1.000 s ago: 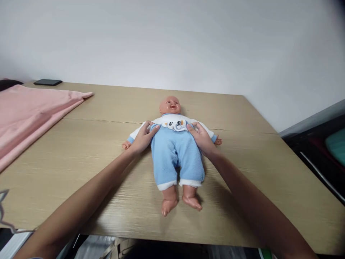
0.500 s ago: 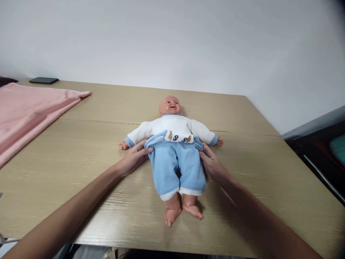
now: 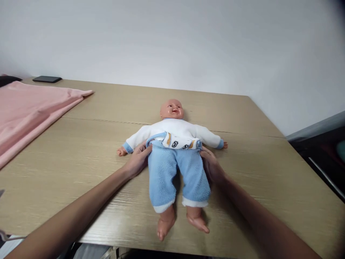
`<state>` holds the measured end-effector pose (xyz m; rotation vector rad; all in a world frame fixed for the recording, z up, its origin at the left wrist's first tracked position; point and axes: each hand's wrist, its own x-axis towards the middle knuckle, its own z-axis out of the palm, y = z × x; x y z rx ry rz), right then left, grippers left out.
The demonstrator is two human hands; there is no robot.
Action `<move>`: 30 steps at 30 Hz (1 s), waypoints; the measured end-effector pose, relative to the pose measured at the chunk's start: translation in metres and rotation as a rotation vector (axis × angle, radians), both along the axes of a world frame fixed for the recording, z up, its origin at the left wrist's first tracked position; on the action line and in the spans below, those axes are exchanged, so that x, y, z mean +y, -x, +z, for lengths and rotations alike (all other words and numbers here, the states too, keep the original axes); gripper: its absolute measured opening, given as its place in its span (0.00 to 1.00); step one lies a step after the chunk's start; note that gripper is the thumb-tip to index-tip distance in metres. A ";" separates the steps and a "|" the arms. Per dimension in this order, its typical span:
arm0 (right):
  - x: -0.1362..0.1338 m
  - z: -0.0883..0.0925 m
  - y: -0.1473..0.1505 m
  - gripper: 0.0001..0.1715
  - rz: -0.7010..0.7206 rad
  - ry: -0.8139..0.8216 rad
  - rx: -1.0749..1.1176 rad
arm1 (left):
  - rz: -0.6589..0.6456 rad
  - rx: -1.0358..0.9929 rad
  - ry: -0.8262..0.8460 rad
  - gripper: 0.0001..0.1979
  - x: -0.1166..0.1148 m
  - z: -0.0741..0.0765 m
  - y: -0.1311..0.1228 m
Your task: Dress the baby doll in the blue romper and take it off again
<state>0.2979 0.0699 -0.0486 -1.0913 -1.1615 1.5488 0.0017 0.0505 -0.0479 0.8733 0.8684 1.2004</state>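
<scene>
A baby doll (image 3: 171, 109) lies on its back with its head away from me, its arms spread and its bare feet toward me. It wears a white top (image 3: 172, 126) with blue cuffs and blue trousers (image 3: 162, 176) with white hems. A white flap with printed eyes (image 3: 179, 142) is bunched across the waist. My left hand (image 3: 138, 158) is closed on the trousers' waistband at the left side. At the right side my right hand (image 3: 211, 163) pinches the same waistband; some of its fingers are hidden.
A pink cloth (image 3: 35, 111) covers the left part of the wooden table (image 3: 81, 151). Behind it lies a flat dark device (image 3: 47, 79). A pale wall (image 3: 172, 43) rises behind the table, and a dark object (image 3: 320, 154) stands beyond the right edge.
The doll's legs have spread apart and its feet sit nearer to me. The printed flap at the waist shows more of its white face. Both hands still grip the waistband.
</scene>
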 end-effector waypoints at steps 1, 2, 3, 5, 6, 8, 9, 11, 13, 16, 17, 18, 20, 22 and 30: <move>0.004 0.001 -0.002 0.20 0.004 -0.039 -0.011 | -0.014 0.027 -0.029 0.20 0.004 -0.001 0.005; 0.008 0.002 -0.005 0.18 0.002 -0.070 -0.017 | -0.040 0.056 -0.054 0.18 0.007 -0.002 0.010; 0.012 0.003 -0.007 0.16 -0.004 -0.086 -0.017 | -0.072 0.087 -0.076 0.17 0.011 -0.003 0.015; 0.018 0.005 -0.010 0.15 -0.012 -0.110 -0.005 | -0.127 0.152 -0.130 0.17 0.017 0.000 0.023; 0.021 0.006 -0.011 0.16 -0.010 -0.132 0.001 | -0.139 0.192 -0.166 0.18 0.019 0.002 0.025; 0.025 0.011 -0.011 0.18 0.005 -0.187 -0.005 | -0.123 0.276 -0.244 0.19 0.023 0.011 0.028; 0.027 0.015 -0.011 0.20 0.020 -0.218 -0.027 | -0.103 0.316 -0.275 0.19 0.025 0.017 0.027; 0.030 0.024 -0.010 0.22 0.065 -0.274 -0.109 | -0.071 0.378 -0.308 0.21 0.029 0.029 0.026; 0.034 0.034 -0.007 0.22 0.091 -0.331 -0.200 | -0.050 0.394 -0.330 0.22 0.034 0.039 0.022; 0.043 0.043 -0.002 0.21 0.029 -0.427 -0.257 | -0.033 0.362 -0.364 0.23 0.044 0.044 0.017; 0.047 0.044 0.001 0.22 -0.009 -0.439 -0.254 | -0.024 0.348 -0.364 0.23 0.047 0.043 0.015; 0.052 0.044 0.004 0.23 -0.039 -0.429 -0.246 | -0.015 0.341 -0.352 0.23 0.051 0.041 0.014; 0.064 0.041 0.010 0.27 -0.061 -0.351 -0.222 | 0.003 0.362 -0.297 0.24 0.059 0.036 0.012; 0.078 0.036 0.014 0.31 -0.045 -0.264 -0.199 | -0.009 0.437 -0.242 0.24 0.066 0.032 0.011; 0.095 0.021 -0.010 0.39 0.114 -0.297 -0.514 | -0.146 0.741 -0.296 0.25 0.070 0.035 0.018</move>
